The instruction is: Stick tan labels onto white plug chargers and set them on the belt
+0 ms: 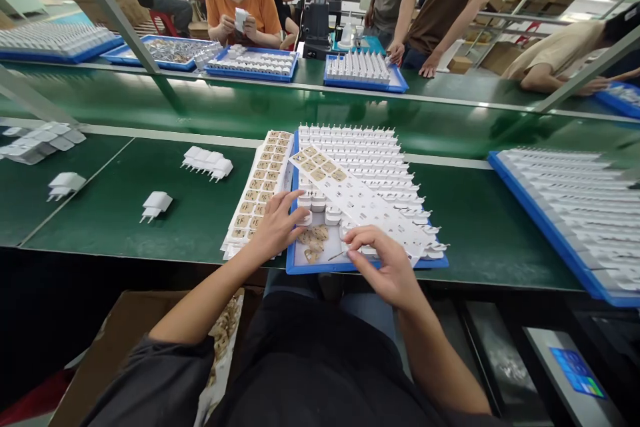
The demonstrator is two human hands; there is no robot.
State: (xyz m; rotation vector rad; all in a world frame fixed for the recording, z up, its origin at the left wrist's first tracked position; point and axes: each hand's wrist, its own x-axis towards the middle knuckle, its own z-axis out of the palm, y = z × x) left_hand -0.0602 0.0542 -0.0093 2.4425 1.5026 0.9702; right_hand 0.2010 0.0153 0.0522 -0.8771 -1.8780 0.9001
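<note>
My left hand (280,221) reaches over the left edge of a blue tray (367,268), its fingers curled on a white plug adapter (305,217). My right hand (384,261) is closed above the tray's near side, with a thin pointed metal tool (338,255) sticking out from its fingertips. Rows of white plug adapters (360,140), pins up, fill much of the tray. Across them slants a label sheet (365,203) with a few tan stickers left at its upper end. Crumpled tan sticker scraps (313,240) lie in the tray's near left corner.
Stacked label sheets (255,193) lie left of the tray. Loose adapters (156,205) and a short row of adapters (207,163) sit farther left. Another full blue tray (560,227) stands right. Below is a cardboard box (120,347). Co-workers work across the bench.
</note>
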